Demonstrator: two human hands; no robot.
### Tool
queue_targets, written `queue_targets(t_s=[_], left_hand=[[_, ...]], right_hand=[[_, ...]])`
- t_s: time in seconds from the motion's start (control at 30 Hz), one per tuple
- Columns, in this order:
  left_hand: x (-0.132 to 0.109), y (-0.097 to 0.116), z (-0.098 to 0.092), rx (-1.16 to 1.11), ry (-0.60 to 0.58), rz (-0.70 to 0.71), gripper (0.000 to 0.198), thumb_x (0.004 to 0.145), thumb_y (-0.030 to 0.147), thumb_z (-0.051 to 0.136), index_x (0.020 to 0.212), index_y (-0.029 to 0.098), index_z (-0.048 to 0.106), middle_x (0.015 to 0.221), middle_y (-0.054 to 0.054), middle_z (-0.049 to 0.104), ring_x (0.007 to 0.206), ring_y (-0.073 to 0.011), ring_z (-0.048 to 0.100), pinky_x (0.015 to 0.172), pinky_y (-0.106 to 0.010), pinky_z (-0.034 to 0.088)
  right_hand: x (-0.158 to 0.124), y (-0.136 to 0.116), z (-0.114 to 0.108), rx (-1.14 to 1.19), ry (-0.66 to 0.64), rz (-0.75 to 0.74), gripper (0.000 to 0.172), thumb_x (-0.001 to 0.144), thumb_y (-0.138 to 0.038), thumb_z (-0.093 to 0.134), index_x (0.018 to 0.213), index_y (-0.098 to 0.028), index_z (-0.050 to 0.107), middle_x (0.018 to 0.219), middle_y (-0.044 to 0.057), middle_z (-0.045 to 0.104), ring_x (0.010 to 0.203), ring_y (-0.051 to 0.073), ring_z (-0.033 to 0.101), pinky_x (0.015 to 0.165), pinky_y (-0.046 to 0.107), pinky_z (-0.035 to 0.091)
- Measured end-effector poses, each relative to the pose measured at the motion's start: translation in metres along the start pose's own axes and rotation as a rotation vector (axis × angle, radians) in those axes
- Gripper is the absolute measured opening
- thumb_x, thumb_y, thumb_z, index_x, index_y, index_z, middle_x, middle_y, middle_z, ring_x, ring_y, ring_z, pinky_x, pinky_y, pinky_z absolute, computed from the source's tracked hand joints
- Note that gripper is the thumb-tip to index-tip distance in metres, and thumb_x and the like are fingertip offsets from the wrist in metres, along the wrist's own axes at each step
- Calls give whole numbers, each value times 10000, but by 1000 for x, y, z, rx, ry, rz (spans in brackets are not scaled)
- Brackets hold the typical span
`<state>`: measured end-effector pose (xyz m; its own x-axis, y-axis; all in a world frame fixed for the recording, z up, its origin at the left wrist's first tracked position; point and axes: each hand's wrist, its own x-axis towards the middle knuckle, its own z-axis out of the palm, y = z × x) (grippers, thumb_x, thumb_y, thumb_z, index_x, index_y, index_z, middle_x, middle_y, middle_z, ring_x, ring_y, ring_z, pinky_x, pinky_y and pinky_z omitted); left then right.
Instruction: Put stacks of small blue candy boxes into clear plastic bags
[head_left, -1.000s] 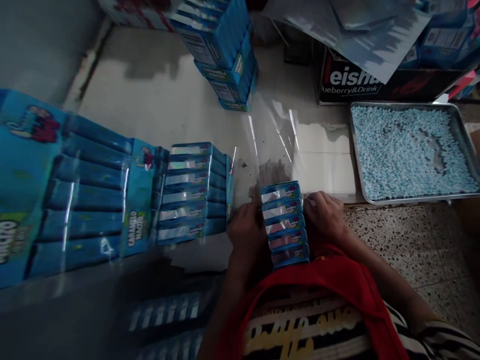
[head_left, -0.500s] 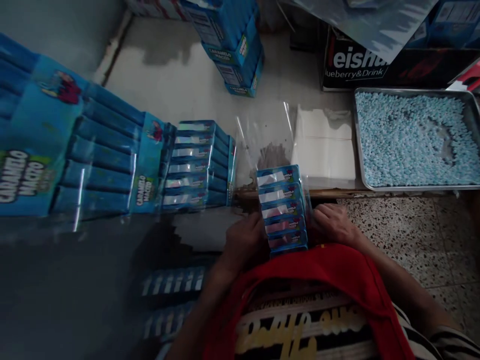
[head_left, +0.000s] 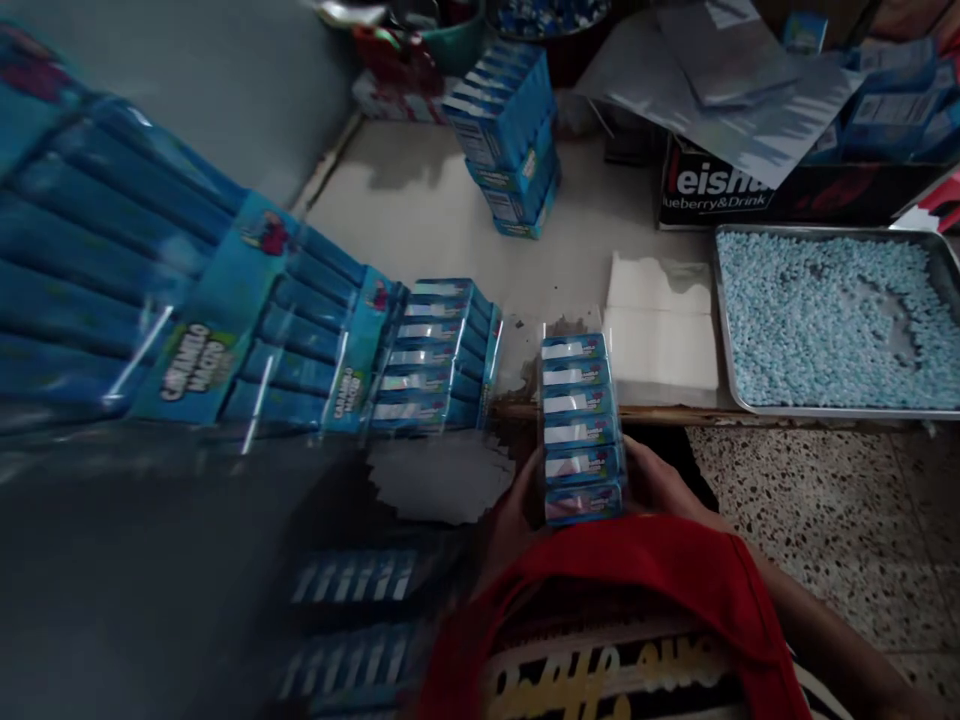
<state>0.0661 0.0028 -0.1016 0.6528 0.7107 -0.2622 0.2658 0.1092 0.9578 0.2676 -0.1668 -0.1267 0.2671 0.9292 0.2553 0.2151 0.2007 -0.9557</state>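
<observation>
A pack of blue candy boxes, several in a row inside a clear plastic wrap, is held upright against the front of the red apron. My left hand grips its left side, with the fingers mostly hidden in shadow. On the opposite side my right hand presses against the pack, fingertips partly behind it. Just left of the pack, a row of wrapped blue candy packs stands along the table edge.
A metal tray of small light-blue candies lies at the right, beside white paper sheets. Behind are a stack of blue boxes and a black carton. More blue packs sit below, left.
The loose clear plastic that stood up above the pack is now down close around it. Both hands have shifted from the wrap's sides to lower around the pack. The camera view has tilted upward.
</observation>
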Motion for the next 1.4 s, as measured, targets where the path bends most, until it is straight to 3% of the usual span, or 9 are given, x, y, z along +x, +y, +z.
queue_targets(t_s=[0.17, 0.3, 0.47, 0.7, 0.93, 1.07, 1.2, 1.3, 1.4], left_hand=[[11, 22, 9, 292, 166, 140, 370, 777, 450, 805, 1084, 243, 818, 1044, -75, 840, 1084, -344, 776, 995, -449, 628], [22, 43, 18, 345, 228, 243, 213, 805, 402, 746, 913, 234, 817, 899, -46, 836, 887, -276, 775, 867, -370, 630], [38, 46, 16, 367, 265, 383, 266, 822, 408, 745, 976, 220, 854, 927, -60, 847, 858, -249, 767, 851, -331, 617], [45, 24, 23, 148, 402, 270, 285, 796, 354, 796, 1032, 220, 884, 982, -34, 854, 1010, -271, 786, 1001, -390, 620], [51, 23, 30, 128, 435, 307, 177, 818, 351, 769, 879, 231, 884, 959, -31, 853, 1030, -276, 786, 1016, -383, 615], [48, 29, 30, 72, 399, 291, 290, 776, 384, 839, 1016, 223, 870, 1133, -66, 839, 1146, -297, 757, 1104, -422, 579], [27, 48, 19, -238, 240, 105, 1148, 566, 473, 1005, 1595, 286, 530, 1484, -126, 683, 1318, -336, 687, 1099, -461, 587], [19, 74, 18, -371, 221, -77, 1071, 758, 674, 871, 1651, 329, 391, 1506, -136, 660, 1333, -320, 685, 1065, -459, 595], [30, 98, 31, -396, 214, -92, 891, 806, 667, 843, 1562, 332, 511, 1454, -106, 711, 1252, -310, 732, 995, -432, 624]], right_hand=[[17, 10, 7, -287, 181, -166, 863, 963, -96, 645, 1737, -314, 329, 1698, 116, 511, 1571, 268, 515, 1286, 458, 482], [31, 13, 14, -419, 327, -189, 658, 1031, -158, 598, 1669, -264, 479, 1566, 108, 653, 1415, 258, 675, 1179, 414, 599], [50, 7, 19, -497, 428, -123, 467, 1047, -232, 590, 1510, -206, 649, 1426, 115, 750, 1269, 267, 768, 1070, 397, 660], [53, -8, 12, -489, 435, 0, 194, 1005, -316, 638, 1076, -194, 770, 931, 64, 833, 782, 193, 782, 733, 272, 633], [64, -5, 14, -558, 460, 14, 306, 1021, -372, 551, 784, -225, 675, 745, 47, 755, 665, 159, 680, 665, 244, 534], [59, -17, 2, -472, 365, 112, 245, 981, -448, 654, 933, -221, 734, 860, 61, 789, 772, 197, 730, 733, 293, 575], [60, -39, -42, -120, 225, 233, 739, 825, -624, 851, 1421, -264, 604, 1122, 87, 801, 943, 248, 775, 802, 369, 646], [98, -44, -72, 47, 392, 101, 607, 974, -711, 630, 1393, -273, 593, 1344, 129, 731, 1189, 258, 739, 958, 417, 642], [169, -36, -82, -54, 512, -15, 621, 1010, -726, 549, 1427, -266, 577, 1474, 135, 660, 1365, 262, 637, 1150, 464, 537]])
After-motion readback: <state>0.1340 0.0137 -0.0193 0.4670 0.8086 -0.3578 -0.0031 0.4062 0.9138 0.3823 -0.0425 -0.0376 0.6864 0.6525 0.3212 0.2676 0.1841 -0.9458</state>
